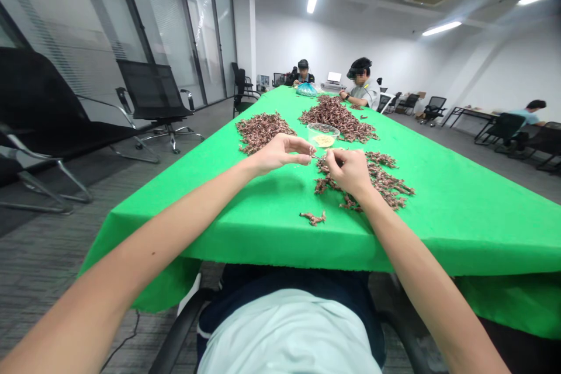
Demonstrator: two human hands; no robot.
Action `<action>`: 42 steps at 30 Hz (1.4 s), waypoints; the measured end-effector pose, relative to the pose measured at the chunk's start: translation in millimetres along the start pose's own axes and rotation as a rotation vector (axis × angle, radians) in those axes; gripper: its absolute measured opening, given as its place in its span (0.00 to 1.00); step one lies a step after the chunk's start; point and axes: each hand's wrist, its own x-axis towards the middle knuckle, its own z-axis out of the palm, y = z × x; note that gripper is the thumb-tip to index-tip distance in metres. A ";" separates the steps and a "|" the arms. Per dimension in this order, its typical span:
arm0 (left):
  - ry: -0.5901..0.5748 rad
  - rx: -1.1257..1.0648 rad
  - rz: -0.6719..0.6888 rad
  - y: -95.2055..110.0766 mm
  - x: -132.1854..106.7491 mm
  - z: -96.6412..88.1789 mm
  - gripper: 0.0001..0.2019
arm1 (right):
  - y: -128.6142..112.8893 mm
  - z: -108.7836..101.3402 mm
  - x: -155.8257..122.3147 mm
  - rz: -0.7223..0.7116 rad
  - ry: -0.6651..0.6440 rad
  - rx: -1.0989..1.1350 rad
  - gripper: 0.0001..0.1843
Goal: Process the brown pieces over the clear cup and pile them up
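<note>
Both my hands meet over the green tablecloth [456, 198]. My left hand [280, 152] is pinched closed, and my right hand [348, 169] is curled closed right beside it. Between their fingertips is a small thin piece I cannot make out. Under and beside my right hand lies a loose heap of brown twisted pieces [385, 181]. One stray brown piece [313, 218] lies near the front edge. A clear bowl [323, 135] with pale yellow bits stands just beyond my hands.
Two larger brown heaps lie farther back, one on the left [263, 130], one in the middle [337, 118]. A blue bag [307, 90] sits at the far end, where two people sit. Black chairs [153, 96] stand to the left; another person sits far right.
</note>
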 end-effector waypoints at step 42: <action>0.037 -0.043 -0.034 2.2 -3.2 5.8 0.17 | 4.8 -4.9 -6.1 -0.247 0.241 -0.468 0.16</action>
